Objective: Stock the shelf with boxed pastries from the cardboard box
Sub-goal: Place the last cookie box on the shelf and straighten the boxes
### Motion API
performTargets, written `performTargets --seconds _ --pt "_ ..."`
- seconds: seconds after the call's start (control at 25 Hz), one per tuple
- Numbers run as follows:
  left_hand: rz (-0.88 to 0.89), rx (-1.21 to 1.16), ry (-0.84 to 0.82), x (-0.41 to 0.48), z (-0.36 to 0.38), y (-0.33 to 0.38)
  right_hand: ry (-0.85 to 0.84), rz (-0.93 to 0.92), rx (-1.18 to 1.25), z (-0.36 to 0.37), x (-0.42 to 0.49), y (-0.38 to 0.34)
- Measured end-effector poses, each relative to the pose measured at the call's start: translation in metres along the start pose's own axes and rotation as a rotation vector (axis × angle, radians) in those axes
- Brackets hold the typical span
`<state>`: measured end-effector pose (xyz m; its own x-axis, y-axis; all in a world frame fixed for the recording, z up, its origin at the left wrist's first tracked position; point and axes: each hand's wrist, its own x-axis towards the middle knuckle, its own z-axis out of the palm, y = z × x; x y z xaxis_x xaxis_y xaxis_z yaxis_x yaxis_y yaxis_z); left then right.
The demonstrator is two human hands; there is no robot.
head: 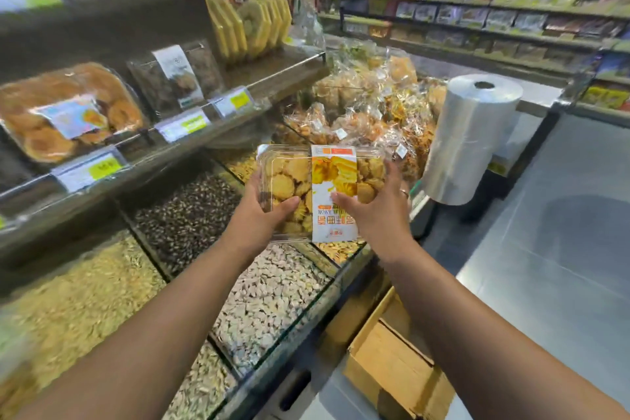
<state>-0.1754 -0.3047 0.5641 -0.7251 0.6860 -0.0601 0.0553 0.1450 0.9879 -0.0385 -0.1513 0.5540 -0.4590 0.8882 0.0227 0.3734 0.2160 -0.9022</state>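
Two hands, the left hand and the right hand, share one clear pastry box. One cardboard box sits on the floor. One roll of plastic bags stands upright. The shelf carries four visible price tags and two flat cookie packs.

I see a shop. The floor is grey and shiny. On my left a dark shelf has yellow price tags. Under it, glass bins hold seeds. A roll of clear bags stands upright on my right. Far shelves are full of colourful packs.
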Motion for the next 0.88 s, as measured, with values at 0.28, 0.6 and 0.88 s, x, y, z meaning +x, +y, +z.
performTargets --seconds 0.28,0.6,0.88 --pt "0.092 0.288 0.25 0.051 -0.054 0.05 -0.092 -0.169 0.033 0.047 0.068 -0.081" --pt "0.017 0.373 0.47 0.187 -0.08 0.094 -0.174 -0.298 0.042 0.124 0.224 -0.149" --pt "-0.146 0.254 0.556 0.306 -0.101 0.139 -0.302 -0.382 -0.046 0.18 0.368 -0.209"
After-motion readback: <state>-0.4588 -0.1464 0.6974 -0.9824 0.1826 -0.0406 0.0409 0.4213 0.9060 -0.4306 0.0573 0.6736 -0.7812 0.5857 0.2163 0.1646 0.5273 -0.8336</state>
